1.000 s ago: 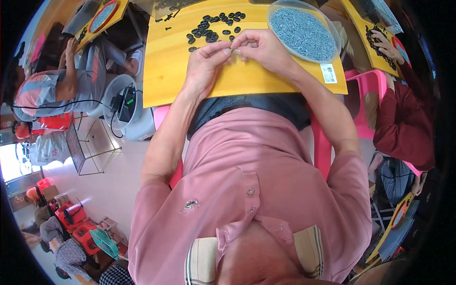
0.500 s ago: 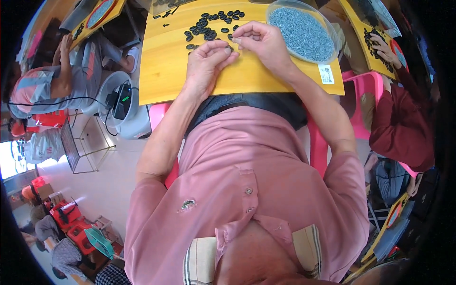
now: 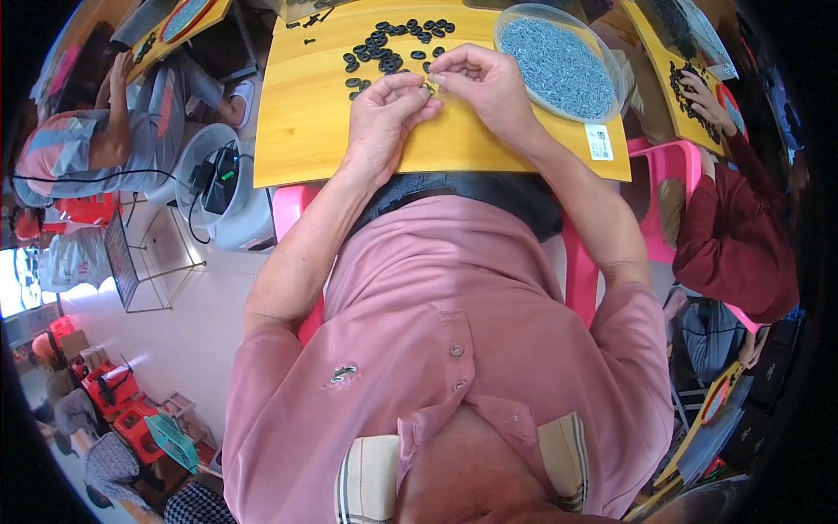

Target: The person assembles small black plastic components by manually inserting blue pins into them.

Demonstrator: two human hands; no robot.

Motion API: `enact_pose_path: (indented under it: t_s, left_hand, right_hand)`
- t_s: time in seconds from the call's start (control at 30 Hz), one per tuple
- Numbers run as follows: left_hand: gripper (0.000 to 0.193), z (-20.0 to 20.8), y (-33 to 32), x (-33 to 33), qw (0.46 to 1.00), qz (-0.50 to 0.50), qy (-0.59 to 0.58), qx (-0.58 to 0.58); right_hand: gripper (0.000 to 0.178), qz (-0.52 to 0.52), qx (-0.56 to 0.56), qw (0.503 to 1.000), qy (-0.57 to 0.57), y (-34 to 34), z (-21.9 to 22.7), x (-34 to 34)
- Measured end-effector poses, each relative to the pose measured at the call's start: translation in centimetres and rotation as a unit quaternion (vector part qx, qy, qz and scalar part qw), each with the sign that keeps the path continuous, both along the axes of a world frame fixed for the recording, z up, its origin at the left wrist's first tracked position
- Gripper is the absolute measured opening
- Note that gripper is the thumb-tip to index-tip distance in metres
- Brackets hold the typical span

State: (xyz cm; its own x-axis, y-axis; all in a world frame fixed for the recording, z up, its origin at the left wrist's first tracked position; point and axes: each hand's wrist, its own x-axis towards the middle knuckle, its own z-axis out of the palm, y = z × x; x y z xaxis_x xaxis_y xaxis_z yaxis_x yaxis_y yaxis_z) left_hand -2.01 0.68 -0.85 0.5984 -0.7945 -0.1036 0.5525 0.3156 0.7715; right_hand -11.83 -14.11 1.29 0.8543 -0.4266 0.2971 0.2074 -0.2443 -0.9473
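Observation:
My left hand is closed in a pinch above the yellow table, its thumb and forefinger on a tiny dark piece that I cannot make out. Close by on the right, the fingertips of my right hand are pinched together and nearly meet the left ones; what they hold is too small to name. Just beyond both hands lies a loose scatter of small black oval parts. Beside my right hand stands a round clear tub filled with small silvery screws.
A few dark screw-like pieces lie at the far left of the table. A white label is stuck near its right edge. Left of the table is a round bin with a black device inside. Other people sit at tables on both sides.
Both hands stay pinched together at nearly the same spot, with small finger movements. The whole view has shifted slightly. On the right, another person's hand is still over black parts.

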Motion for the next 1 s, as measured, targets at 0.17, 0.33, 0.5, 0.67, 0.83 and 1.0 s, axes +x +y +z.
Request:
enact_pose_path:
  t_s: [0.17,0.33,0.5,0.67,0.83,1.0]
  left_hand:
    - [0.017,0.3,0.0,-0.3,1.0,0.02,-0.007,0.02]
    - [0.016,0.3,0.0,-0.5,1.0,0.023,0.004,0.013]
    - [0.017,0.2,0.0,-0.7,0.999,0.033,0.008,0.009]
    - [0.016,0.1,0.0,-0.9,0.998,0.056,0.004,0.005]
    - [0.016,0.1,-0.1,-1.2,0.997,0.069,-0.015,0.016]
    - [0.017,0.1,0.0,-0.7,0.997,0.067,-0.041,0.022]
  right_hand:
    - [0.012,-0.004,-0.004,1.0,0.007,0.0,0.0,-0.1]
    - [0.013,-0.001,-0.011,1.0,0.007,0.0,-0.3,0.0]
    - [0.013,0.002,-0.033,0.999,0.02,0.3,0.0,-0.1]
    - [0.012,-0.005,-0.004,1.0,-0.006,0.8,-0.3,0.1]
    - [0.012,-0.012,-0.012,1.0,0.003,1.1,-0.3,-0.1]
    - [0.013,-0.025,-0.02,0.999,0.0,1.2,-0.4,0.1]
